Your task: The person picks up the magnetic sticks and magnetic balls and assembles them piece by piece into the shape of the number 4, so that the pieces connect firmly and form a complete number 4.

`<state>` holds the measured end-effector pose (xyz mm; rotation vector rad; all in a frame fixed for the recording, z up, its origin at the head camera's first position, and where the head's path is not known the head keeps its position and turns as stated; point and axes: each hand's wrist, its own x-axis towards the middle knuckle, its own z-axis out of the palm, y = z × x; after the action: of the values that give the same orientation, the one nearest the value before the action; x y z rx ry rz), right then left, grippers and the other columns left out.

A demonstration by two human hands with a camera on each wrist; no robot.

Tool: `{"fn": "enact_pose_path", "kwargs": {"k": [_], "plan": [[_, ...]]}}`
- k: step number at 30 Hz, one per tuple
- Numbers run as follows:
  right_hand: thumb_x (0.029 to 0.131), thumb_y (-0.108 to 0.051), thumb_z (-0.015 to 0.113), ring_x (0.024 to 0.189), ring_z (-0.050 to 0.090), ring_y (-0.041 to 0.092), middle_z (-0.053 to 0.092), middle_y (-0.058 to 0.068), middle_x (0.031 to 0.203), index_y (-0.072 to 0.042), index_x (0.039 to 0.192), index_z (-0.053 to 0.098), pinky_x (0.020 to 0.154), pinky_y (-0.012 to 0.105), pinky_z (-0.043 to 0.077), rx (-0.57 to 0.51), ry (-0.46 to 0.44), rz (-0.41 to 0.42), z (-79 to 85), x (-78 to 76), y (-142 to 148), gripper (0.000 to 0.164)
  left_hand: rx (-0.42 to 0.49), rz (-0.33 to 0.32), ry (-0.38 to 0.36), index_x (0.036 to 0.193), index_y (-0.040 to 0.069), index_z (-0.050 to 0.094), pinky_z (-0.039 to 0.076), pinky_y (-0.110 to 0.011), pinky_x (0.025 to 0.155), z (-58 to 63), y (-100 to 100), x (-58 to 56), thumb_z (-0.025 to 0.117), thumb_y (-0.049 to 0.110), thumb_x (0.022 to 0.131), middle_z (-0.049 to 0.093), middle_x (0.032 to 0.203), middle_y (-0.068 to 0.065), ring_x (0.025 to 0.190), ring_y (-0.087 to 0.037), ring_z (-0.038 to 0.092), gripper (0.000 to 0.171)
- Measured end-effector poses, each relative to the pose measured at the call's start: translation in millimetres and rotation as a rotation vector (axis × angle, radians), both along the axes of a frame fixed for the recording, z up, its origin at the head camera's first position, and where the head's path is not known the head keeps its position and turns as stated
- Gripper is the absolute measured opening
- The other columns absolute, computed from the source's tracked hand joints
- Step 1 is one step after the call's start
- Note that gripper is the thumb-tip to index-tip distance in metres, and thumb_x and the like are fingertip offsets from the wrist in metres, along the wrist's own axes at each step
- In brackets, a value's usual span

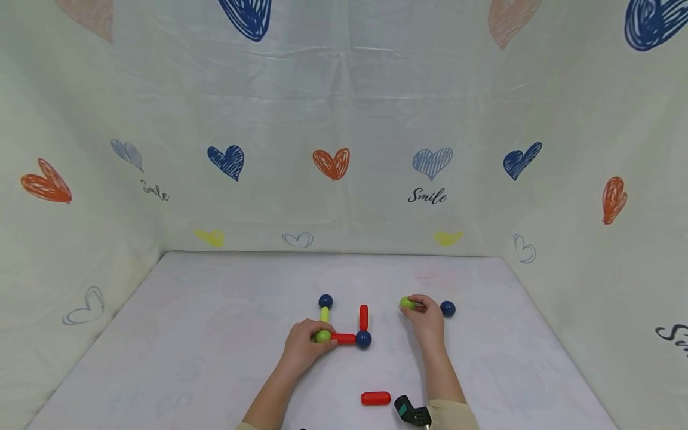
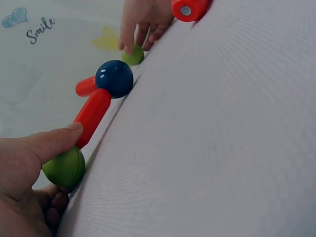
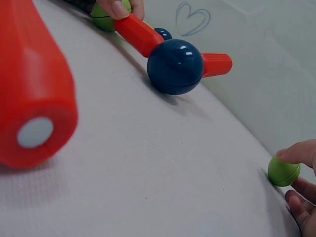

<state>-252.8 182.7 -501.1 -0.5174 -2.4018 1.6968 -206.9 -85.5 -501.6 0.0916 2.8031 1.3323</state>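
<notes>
On the table, magnetic balls and rods are joined in a U-shaped frame. My left hand [image 1: 302,345] grips its near left corner, fingers round a green ball [image 2: 64,168] and thumb on the end of a red rod [image 2: 92,117]. That rod runs right to a dark blue ball [image 1: 364,340], from which another red rod [image 1: 364,318] points away. Behind the green ball, a yellow-green rod [image 1: 325,314] leads to a second blue ball [image 1: 325,301]. To the right, my right hand [image 1: 428,322] pinches a loose green ball [image 3: 284,171] between thumb and fingers.
Just right of my right hand lies a loose blue ball [image 1: 448,309]. A loose red rod [image 1: 375,398] with a metal disc in its end lies nearer, beside the black wrist device [image 1: 412,411]. Behind the white table hangs a heart-printed curtain [image 1: 376,209].
</notes>
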Motion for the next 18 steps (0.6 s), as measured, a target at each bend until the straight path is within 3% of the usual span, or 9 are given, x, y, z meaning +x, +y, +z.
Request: {"fn": "enact_pose_path", "kwargs": {"k": [18], "plan": [[0.080,-0.003,0.076,0.097,0.057,0.029,0.063,0.016,0.105,-0.001,0.103,0.064,0.080,0.033,0.048,0.009,0.017,-0.016,-1.9,-1.8,-0.7,0.026,-0.004,-0.002,-0.013,0.093,0.021,0.073,0.043,-0.038,0.074,1.7,-0.9,-0.8,0.083,0.020,0.078,0.057,0.094,-0.001,0.093,-0.023,0.047,0.018]]}}
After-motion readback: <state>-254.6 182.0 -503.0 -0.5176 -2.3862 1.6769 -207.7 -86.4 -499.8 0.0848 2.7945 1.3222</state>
